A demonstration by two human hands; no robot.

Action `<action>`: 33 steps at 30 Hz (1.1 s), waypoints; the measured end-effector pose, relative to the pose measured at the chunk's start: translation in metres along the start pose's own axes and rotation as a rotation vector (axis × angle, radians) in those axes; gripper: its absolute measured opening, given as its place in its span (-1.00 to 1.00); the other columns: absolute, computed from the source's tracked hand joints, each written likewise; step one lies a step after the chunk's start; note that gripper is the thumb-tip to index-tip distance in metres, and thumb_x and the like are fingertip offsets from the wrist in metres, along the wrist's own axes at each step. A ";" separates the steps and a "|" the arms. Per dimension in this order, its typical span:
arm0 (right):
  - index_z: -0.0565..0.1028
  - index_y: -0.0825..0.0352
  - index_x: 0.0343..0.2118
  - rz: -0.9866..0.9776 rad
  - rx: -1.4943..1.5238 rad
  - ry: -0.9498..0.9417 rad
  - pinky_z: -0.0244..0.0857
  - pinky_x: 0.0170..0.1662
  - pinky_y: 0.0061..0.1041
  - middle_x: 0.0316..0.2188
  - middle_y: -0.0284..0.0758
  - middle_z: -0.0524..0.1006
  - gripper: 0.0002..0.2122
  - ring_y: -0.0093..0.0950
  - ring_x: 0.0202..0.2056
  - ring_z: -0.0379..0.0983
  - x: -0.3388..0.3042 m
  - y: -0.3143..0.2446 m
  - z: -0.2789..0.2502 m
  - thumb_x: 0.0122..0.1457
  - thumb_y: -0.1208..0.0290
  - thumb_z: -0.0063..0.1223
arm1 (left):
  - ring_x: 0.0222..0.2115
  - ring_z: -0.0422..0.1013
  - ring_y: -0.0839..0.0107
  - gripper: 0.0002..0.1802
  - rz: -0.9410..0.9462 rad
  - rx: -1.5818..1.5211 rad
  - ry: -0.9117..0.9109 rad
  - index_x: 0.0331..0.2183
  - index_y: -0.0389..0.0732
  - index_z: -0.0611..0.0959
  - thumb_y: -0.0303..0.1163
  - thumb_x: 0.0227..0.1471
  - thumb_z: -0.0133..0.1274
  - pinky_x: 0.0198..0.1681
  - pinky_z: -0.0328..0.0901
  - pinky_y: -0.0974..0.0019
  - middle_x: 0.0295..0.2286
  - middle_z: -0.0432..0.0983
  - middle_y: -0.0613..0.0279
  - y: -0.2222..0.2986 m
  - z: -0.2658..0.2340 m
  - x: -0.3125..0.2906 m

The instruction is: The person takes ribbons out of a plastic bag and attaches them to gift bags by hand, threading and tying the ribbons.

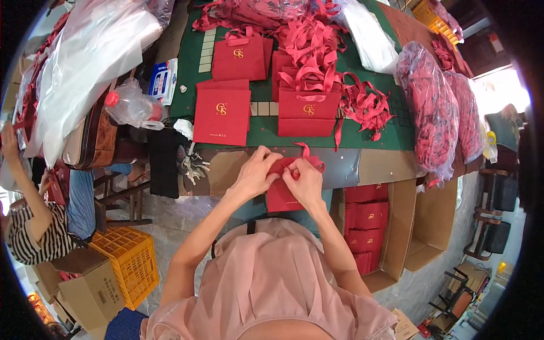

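Observation:
A red paper gift bag [281, 199] is held upright at the table's front edge, close to my body. My left hand [254, 171] grips its upper left edge between thumb and fingers. With fingers curled into a pinch, my right hand [304, 180] is at the bag's upper right, on a red ribbon [304, 149] whose loop sticks up behind the bag. The exact hold of the fingertips is partly hidden. Just beyond lie flat red bags [222, 116] on the left and a stack of ribbon-handled bags [307, 116] on the right.
Loose red ribbons [365, 107] lie on the green tabletop [266, 135]. Plastic-wrapped red bundles [428, 113] sit at the right. Below, a cardboard box [401, 226] holds several red bags. Keys [192, 164] hang at the edge. At left are a yellow crate [127, 263] and another person [42, 226].

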State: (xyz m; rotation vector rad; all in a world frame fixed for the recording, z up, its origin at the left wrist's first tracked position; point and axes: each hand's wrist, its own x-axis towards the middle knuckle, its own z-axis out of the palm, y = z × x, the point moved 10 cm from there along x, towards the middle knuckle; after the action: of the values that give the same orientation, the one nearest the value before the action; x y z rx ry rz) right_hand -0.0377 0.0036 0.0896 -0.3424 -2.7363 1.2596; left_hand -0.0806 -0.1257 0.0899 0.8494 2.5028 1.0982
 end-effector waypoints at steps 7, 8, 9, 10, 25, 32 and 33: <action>0.49 0.31 -0.50 -0.023 0.009 0.037 0.36 -0.46 -0.31 -0.55 -0.28 0.52 -0.86 -0.32 -0.54 0.50 -0.002 -0.004 -0.003 0.01 0.39 0.22 | -0.14 0.34 0.06 -0.50 0.044 0.064 0.107 -0.13 -0.15 0.57 -0.56 -0.22 0.26 -0.08 0.33 0.10 -0.19 0.37 0.10 0.005 0.000 -0.001; 0.49 0.31 -0.51 -0.008 -0.006 0.032 0.36 -0.47 -0.31 -0.56 -0.28 0.51 -0.85 -0.32 -0.54 0.50 -0.002 -0.004 -0.001 0.01 0.38 0.22 | -0.14 0.34 0.06 -0.50 0.044 0.064 0.107 -0.13 -0.15 0.57 -0.56 -0.22 0.26 -0.08 0.33 0.10 -0.19 0.37 0.10 0.004 0.001 -0.001; 0.49 0.31 -0.52 0.008 -0.022 0.027 0.36 -0.47 -0.30 -0.57 -0.28 0.51 -0.85 -0.31 -0.55 0.50 -0.002 -0.003 0.000 0.00 0.37 0.22 | -0.14 0.34 0.05 -0.53 0.024 0.009 0.116 -0.15 -0.16 0.57 -0.58 -0.21 0.24 -0.09 0.33 0.10 -0.20 0.37 0.09 0.001 0.002 -0.001; 0.49 0.31 -0.52 0.007 -0.021 0.028 0.36 -0.47 -0.30 -0.57 -0.28 0.51 -0.85 -0.31 -0.55 0.50 -0.002 -0.003 0.001 0.00 0.37 0.22 | -0.14 0.34 0.05 -0.56 0.003 -0.045 0.126 -0.17 -0.17 0.57 -0.60 -0.19 0.22 -0.10 0.33 0.11 -0.22 0.37 0.08 -0.003 0.001 -0.001; 0.55 0.33 -0.44 -0.048 0.054 0.056 0.36 -0.43 -0.31 -0.52 -0.21 0.55 -0.85 -0.25 -0.50 0.52 -0.005 -0.024 -0.002 0.08 0.36 0.23 | -0.19 0.38 0.01 -0.83 -0.045 -0.100 0.216 -0.31 -0.20 0.61 -0.56 -0.04 0.06 -0.12 0.31 0.06 -0.31 0.45 0.04 0.001 -0.016 -0.003; 0.53 0.34 -0.38 -0.031 0.050 0.049 0.37 -0.35 -0.34 -0.41 -0.23 0.51 -0.89 -0.27 -0.43 0.49 -0.005 -0.031 -0.021 0.08 0.47 0.23 | -0.20 0.37 0.03 -0.83 -0.062 -0.094 0.213 -0.37 -0.18 0.62 -0.58 -0.11 0.07 -0.16 0.34 0.04 -0.34 0.44 0.07 0.014 -0.006 0.004; 0.54 0.35 -0.37 -0.007 0.107 0.039 0.37 -0.30 -0.33 -0.37 -0.23 0.51 -0.90 -0.26 -0.39 0.49 -0.002 -0.035 -0.023 0.09 0.48 0.22 | -0.20 0.37 0.03 -0.82 -0.083 -0.074 0.203 -0.36 -0.18 0.61 -0.59 -0.11 0.07 -0.16 0.35 0.04 -0.35 0.44 0.08 0.014 -0.009 0.003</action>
State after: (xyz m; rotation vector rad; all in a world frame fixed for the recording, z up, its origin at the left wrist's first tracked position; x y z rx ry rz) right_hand -0.0363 -0.0015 0.1311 -0.3429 -2.6232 1.3754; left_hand -0.0816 -0.1208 0.1063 0.6369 2.6141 1.2986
